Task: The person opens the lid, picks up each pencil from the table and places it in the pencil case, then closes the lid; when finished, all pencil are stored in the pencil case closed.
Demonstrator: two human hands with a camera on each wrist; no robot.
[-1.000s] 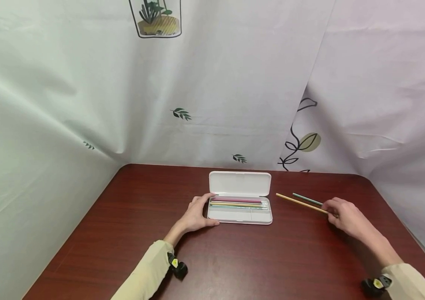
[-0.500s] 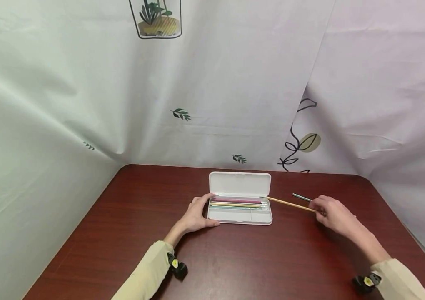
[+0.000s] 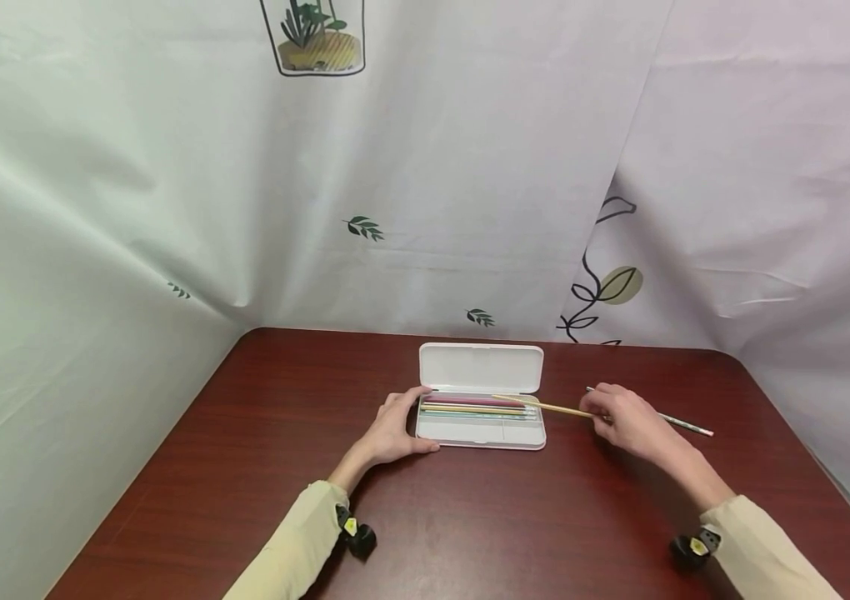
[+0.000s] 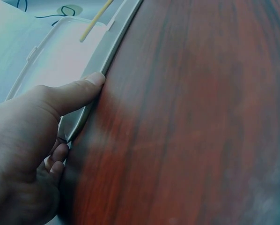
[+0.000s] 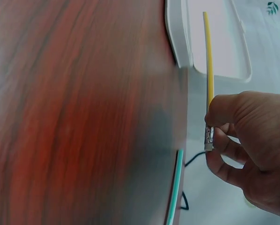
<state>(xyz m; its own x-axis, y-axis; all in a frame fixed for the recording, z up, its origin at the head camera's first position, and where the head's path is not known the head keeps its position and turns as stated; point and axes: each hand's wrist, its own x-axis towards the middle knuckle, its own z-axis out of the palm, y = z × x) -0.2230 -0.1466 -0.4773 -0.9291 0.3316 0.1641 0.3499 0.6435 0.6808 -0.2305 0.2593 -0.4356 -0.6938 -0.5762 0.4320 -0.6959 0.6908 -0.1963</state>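
An open white pencil case lies near the back of the table, its lid tipped back. Several pencils, one of them magenta, lie side by side in its rear part. My left hand grips the left end of the case, thumb at the front edge and fingers at the back. To the right, my right hand pinches a yellow pencil near its eraser end, between thumb and fingers. The pencil's far end points left and overlaps the case's pencils in the head view.
A teal-green pencil lies on the table behind and right of my right hand, partly hidden by it. White printed cloth hangs behind the table and along its sides.
My right hand has moved left with the yellow pencil, whose far end has passed over the case's right edge. More of the teal-green pencil shows. My left hand has stayed put.
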